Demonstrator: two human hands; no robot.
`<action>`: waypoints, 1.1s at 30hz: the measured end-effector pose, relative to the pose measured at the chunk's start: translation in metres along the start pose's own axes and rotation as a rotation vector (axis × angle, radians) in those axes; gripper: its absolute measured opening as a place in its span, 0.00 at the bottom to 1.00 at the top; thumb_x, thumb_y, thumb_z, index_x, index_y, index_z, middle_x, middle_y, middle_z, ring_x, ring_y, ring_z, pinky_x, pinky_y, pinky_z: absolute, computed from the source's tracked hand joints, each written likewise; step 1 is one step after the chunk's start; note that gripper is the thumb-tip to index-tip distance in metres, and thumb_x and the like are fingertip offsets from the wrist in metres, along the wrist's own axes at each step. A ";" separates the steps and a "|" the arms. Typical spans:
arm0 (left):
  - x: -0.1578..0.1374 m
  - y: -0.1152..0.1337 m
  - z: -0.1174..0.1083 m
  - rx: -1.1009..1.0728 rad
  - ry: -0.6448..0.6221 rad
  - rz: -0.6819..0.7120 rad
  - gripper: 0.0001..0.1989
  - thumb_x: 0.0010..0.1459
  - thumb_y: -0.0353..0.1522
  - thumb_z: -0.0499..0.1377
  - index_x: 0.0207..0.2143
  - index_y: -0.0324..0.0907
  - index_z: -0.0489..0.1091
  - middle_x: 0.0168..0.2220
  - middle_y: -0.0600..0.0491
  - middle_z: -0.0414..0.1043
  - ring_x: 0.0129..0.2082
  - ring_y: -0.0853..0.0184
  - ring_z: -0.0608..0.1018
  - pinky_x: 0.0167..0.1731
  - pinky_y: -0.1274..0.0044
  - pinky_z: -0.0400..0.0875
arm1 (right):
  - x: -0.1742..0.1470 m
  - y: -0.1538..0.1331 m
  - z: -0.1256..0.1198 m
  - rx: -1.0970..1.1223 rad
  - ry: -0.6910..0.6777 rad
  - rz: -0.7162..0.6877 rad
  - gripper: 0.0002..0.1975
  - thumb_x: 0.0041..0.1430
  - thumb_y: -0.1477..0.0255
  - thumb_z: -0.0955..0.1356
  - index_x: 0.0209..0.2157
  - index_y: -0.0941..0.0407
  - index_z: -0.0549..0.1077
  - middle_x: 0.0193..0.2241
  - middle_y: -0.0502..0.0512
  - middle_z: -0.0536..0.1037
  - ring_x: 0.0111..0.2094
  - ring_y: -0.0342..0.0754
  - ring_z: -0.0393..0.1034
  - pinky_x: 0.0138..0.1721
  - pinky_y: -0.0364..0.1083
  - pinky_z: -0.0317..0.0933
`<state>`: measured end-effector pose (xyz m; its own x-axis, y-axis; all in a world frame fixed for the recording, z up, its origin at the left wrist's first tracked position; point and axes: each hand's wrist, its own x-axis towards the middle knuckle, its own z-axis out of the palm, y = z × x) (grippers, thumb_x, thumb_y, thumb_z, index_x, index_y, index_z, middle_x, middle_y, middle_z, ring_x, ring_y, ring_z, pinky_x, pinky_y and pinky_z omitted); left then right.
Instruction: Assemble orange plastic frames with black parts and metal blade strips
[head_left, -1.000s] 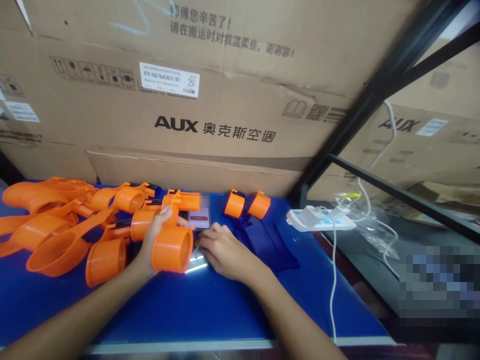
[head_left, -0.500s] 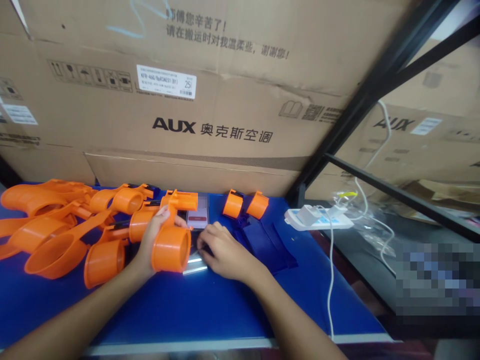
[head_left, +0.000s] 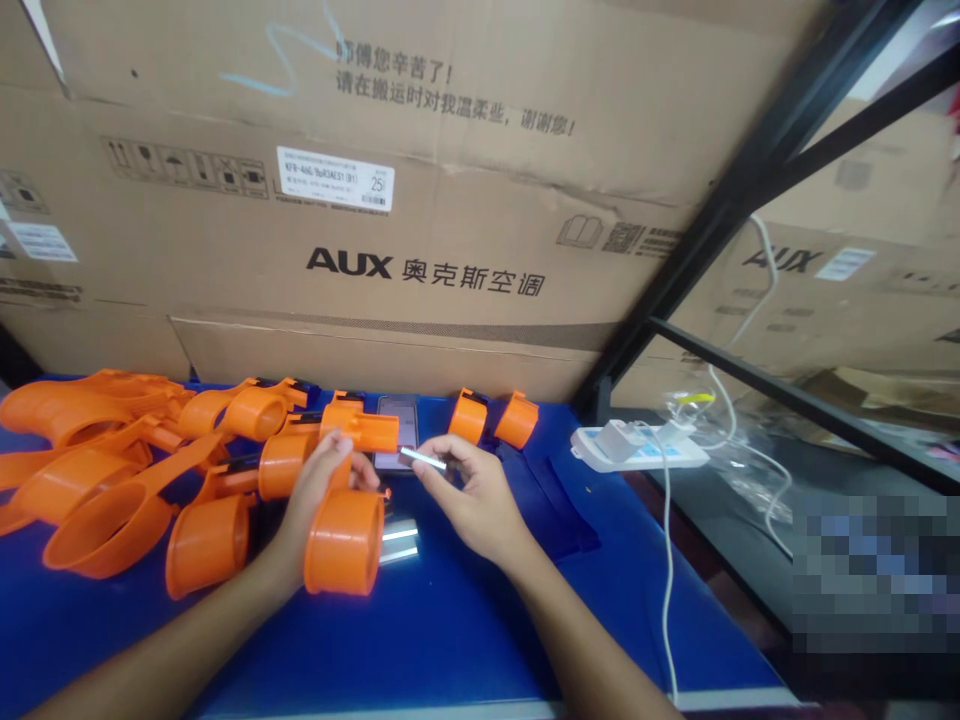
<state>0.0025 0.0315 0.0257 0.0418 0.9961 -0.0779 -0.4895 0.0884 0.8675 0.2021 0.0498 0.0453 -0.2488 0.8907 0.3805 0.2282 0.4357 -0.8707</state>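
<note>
My left hand (head_left: pixel 306 505) is closed around an orange plastic tape dispenser (head_left: pixel 343 543), its round hub facing down toward the table front. Between the thumb and fingers of my right hand (head_left: pixel 480 505) is a small metal strip with a toothed edge, a serrated blade (head_left: pixel 423 459). This blade is close to the right end of the dispenser's upper part; whether they touch, I cannot tell. More shiny metal strips (head_left: pixel 399 541) lie on the blue table (head_left: pixel 450 640) between my hands. Behind them a phone (head_left: pixel 397 408) is partly covered.
Several orange dispensers (head_left: pixel 112 525) crowd the table's left side. Two orange hubs (head_left: pixel 469 416) stand at the back, near dark blue flat pieces (head_left: pixel 551 500). A white power strip (head_left: pixel 637 450) with cables lies right, by a black metal frame (head_left: pixel 664 240). Large cardboard boxes (head_left: pixel 420 190) rise behind.
My right hand has lifted from the metal strips on the table, rising and moving right with a blade in its fingers. My left hand keeps holding the dispenser, a little lower in view.
</note>
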 end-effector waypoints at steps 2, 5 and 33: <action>0.000 0.000 0.001 0.045 0.017 0.032 0.22 0.55 0.49 0.65 0.24 0.40 0.68 0.21 0.52 0.73 0.17 0.69 0.73 0.19 0.79 0.68 | 0.001 0.001 -0.001 0.083 0.023 0.048 0.11 0.60 0.61 0.72 0.35 0.55 0.76 0.30 0.51 0.77 0.30 0.46 0.68 0.33 0.45 0.62; 0.000 0.000 0.002 0.071 0.002 0.045 0.23 0.54 0.51 0.65 0.25 0.41 0.66 0.21 0.52 0.73 0.17 0.69 0.73 0.19 0.79 0.68 | 0.002 0.003 -0.001 0.167 0.062 0.102 0.14 0.57 0.60 0.75 0.31 0.55 0.74 0.27 0.49 0.74 0.28 0.45 0.67 0.30 0.44 0.61; -0.006 -0.007 0.005 0.069 -0.044 0.033 0.21 0.56 0.49 0.65 0.31 0.43 0.64 0.21 0.55 0.74 0.18 0.70 0.73 0.20 0.79 0.70 | 0.003 -0.003 -0.005 0.233 0.103 0.135 0.14 0.55 0.60 0.76 0.31 0.56 0.75 0.21 0.46 0.71 0.22 0.41 0.62 0.24 0.41 0.56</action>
<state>0.0098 0.0253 0.0225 0.0657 0.9974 -0.0281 -0.4300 0.0537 0.9012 0.2052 0.0521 0.0508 -0.1310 0.9523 0.2756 0.0271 0.2814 -0.9592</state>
